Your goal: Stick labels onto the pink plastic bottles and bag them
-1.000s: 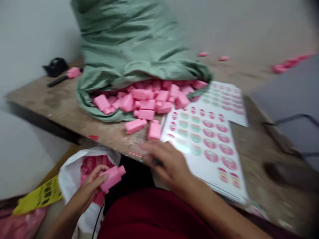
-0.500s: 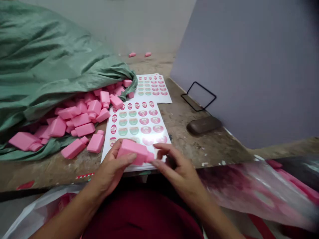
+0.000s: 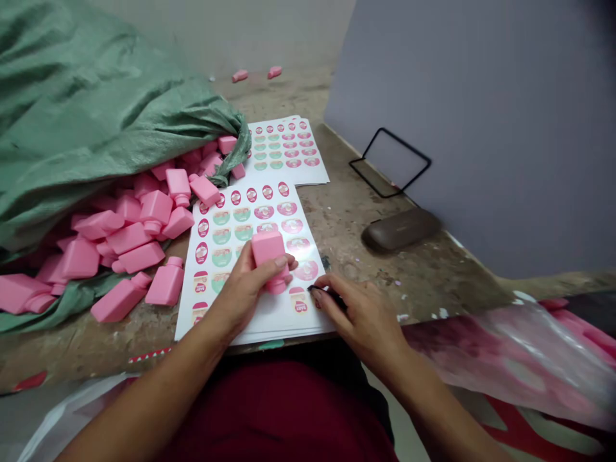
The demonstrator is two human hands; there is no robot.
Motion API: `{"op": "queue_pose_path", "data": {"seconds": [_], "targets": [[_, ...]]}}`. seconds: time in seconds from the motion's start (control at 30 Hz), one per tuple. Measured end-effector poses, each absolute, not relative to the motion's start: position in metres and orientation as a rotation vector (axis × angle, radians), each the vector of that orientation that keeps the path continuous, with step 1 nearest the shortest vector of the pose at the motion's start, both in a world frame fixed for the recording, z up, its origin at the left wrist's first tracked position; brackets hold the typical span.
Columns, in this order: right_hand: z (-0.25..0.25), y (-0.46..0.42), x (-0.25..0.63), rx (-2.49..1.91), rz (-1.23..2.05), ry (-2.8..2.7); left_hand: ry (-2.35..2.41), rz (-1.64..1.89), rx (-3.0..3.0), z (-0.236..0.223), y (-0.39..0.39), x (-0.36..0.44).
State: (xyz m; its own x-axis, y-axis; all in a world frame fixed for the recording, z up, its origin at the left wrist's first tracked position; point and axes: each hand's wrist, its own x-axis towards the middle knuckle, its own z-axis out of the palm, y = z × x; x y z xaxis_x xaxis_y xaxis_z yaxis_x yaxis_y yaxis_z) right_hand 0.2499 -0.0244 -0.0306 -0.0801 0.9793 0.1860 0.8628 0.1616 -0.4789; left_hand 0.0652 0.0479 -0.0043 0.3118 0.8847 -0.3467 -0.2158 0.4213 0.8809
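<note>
My left hand (image 3: 246, 289) grips a small pink plastic bottle (image 3: 269, 251) and holds it just above a sticker sheet (image 3: 231, 237) printed with pink and green round labels. My right hand (image 3: 359, 314) rests on the sheet's near right corner, fingers pinched on a thin dark tool (image 3: 321, 292) whose tip touches a label. A second sticker sheet (image 3: 286, 151) lies farther back.
A green woven sack (image 3: 86, 109) at the left spills several pink bottles (image 3: 129, 231) onto the worn wooden table (image 3: 375, 282). A dark case (image 3: 399, 230) and a black wire stand (image 3: 389, 163) sit by a grey board (image 3: 481, 115). A clear plastic bag (image 3: 505, 359) lies at lower right.
My left hand brought the pink bottle up from the white bag at lower left to over the sticker sheet and turned it upright. My right hand shifted to the sheet's right corner. The view swung right.
</note>
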Motion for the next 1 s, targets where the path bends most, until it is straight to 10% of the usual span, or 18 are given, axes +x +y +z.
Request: {"op": "queue_pose_path", "data": {"seconds": [1.0], "targets": [[-0.028, -0.022, 0.235, -1.831, 0.298, -1.978, 0.951, 0.763, 0.755, -0.013, 0.054, 0.059]]}}
